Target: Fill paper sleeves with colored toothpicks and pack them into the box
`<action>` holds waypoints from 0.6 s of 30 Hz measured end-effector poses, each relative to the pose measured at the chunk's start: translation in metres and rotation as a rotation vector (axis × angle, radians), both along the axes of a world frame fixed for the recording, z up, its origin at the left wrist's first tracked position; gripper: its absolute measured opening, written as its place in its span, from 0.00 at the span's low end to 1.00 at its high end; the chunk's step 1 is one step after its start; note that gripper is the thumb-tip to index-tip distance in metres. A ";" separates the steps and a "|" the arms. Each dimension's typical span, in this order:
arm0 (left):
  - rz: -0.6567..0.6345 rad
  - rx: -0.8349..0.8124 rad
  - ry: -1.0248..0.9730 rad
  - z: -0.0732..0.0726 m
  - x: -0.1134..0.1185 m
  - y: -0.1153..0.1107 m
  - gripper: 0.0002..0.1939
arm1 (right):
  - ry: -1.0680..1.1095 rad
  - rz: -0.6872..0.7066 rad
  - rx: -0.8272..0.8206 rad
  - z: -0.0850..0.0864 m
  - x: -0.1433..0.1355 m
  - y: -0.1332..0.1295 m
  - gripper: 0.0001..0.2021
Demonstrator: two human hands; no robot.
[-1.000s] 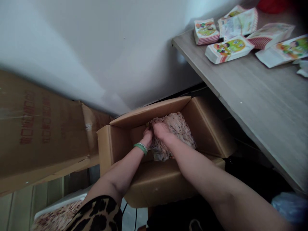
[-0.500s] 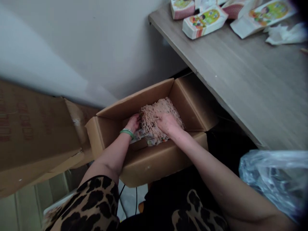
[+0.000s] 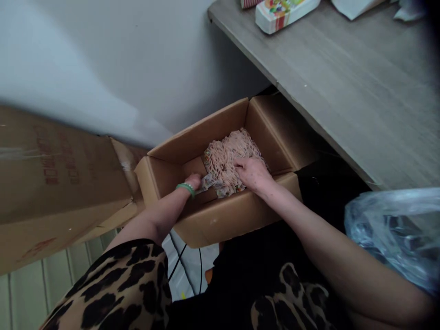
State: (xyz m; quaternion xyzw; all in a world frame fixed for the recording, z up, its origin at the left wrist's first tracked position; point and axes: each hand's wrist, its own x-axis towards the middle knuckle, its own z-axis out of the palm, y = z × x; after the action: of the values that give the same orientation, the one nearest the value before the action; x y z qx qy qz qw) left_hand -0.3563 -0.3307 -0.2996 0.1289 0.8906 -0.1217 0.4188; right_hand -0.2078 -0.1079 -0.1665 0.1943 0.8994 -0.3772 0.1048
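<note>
An open cardboard box stands in front of me. Inside it, toward the right, lies a thick mass of pale pink wavy strips with colourful printed edges. Flat printed pieces that look like small packets stick out at its left side. My left hand, with a green bracelet at the wrist, is down in the box beside these pieces, its fingers curled and partly hidden. My right hand rests on the right front of the pink mass, fingers bent together; what they grip, if anything, is hidden.
A grey wooden table juts in at the right, with printed paper packs on it. Below it is a clear plastic bag. Another large cardboard box stands at the left, and a pale wall rises behind.
My left hand has drawn back from the upper left edge of the pink mass to the printed pieces lower down. My right hand has shifted slightly right over the mass. The view has tilted down.
</note>
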 end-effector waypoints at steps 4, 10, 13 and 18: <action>0.000 -0.036 0.068 -0.001 0.021 -0.004 0.22 | 0.024 -0.004 -0.032 -0.002 0.000 0.001 0.15; -0.042 -0.044 -0.024 -0.002 0.013 -0.010 0.18 | -0.008 -0.033 -0.060 0.000 -0.001 0.001 0.16; -0.092 0.017 -0.072 0.000 0.007 -0.012 0.17 | -0.007 -0.061 -0.095 -0.001 -0.002 0.001 0.16; -0.140 0.141 -0.066 0.004 0.002 -0.004 0.17 | 0.020 -0.050 -0.119 -0.006 -0.004 0.003 0.16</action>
State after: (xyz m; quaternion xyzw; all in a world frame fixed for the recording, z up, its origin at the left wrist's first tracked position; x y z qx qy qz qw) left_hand -0.3539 -0.3348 -0.2955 0.2241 0.8715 -0.0835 0.4281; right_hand -0.2119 -0.1049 -0.1725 0.2063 0.8713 -0.4344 0.0976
